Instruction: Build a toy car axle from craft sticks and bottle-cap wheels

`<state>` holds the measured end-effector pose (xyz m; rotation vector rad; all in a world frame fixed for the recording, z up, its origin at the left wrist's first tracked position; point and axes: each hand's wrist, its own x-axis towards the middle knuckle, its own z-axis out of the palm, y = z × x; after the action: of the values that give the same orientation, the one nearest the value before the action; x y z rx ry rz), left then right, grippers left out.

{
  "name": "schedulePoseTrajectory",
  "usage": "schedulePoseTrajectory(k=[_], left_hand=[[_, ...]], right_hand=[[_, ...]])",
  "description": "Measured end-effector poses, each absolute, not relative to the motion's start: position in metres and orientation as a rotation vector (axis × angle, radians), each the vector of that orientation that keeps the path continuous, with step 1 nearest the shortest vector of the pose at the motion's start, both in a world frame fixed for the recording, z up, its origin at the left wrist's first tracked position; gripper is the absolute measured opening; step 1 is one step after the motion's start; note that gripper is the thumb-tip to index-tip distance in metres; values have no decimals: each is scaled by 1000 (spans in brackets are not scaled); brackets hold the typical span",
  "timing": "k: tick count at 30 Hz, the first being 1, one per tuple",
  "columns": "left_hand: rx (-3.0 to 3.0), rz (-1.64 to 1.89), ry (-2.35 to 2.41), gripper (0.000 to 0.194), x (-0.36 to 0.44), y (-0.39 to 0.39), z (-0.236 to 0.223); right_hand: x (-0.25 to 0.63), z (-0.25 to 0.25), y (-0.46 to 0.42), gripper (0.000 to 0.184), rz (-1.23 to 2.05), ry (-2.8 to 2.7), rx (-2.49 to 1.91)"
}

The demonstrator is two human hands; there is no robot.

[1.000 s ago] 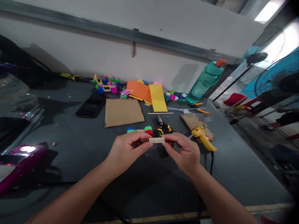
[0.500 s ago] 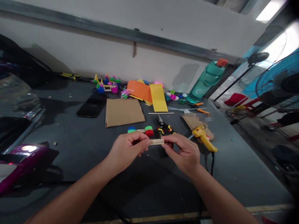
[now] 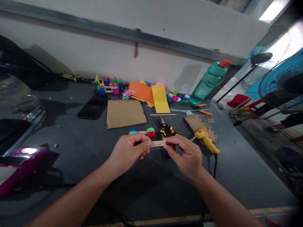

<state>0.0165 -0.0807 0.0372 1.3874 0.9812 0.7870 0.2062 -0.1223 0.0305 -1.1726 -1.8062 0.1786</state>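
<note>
Between my two hands is a short bundle of thin wooden sticks (image 3: 158,143), held level above the dark table. My left hand (image 3: 130,151) pinches its left end between thumb and fingers. The right end is pinched in my right hand (image 3: 186,154). Fingers hide both ends, so I cannot tell how many sticks there are. Just beyond lies a small stick piece with coloured bottle caps (image 3: 151,132) in green, red and blue. Black-and-yellow pliers (image 3: 167,129) lie behind my right fingers.
A yellow glue gun (image 3: 207,140) with a cord rests on cardboard at the right. Farther back are a cardboard sheet (image 3: 125,114), a phone (image 3: 92,107), yellow paper (image 3: 161,99), a small cap-wheeled model (image 3: 107,86) and a teal bottle (image 3: 208,82). A purple device (image 3: 26,167) stands left.
</note>
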Motion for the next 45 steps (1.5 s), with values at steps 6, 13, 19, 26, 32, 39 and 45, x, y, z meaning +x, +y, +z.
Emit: schedulePoseTrajectory(k=[6,13,19,26,32,39,45], left_hand=[[1390,798,978,21,17,-80,36],[1395,806,976,21,17,-80,34],[1392,814,966,21,17,-80,33],[1394,821,957,21,17,-79,33],[1369,825,950,20,18,-79,35],[1334,855,971,18,17,-80,33],[1581,965,963,23,12,-79,30]], right_hand=[[206,31,-122,15,164,-1806,-1176],[205,30,-122,15,138,-1798,-1170],[206,30,-122,16,126,-1787,-1165],[205,29,-122,13,92,-1796,-1163],[205,29,-122,13,90,-1796,-1163],[207,29,-122,15,123,-1791,-1187],[209,26,-123,14,117,-1749,-1209]])
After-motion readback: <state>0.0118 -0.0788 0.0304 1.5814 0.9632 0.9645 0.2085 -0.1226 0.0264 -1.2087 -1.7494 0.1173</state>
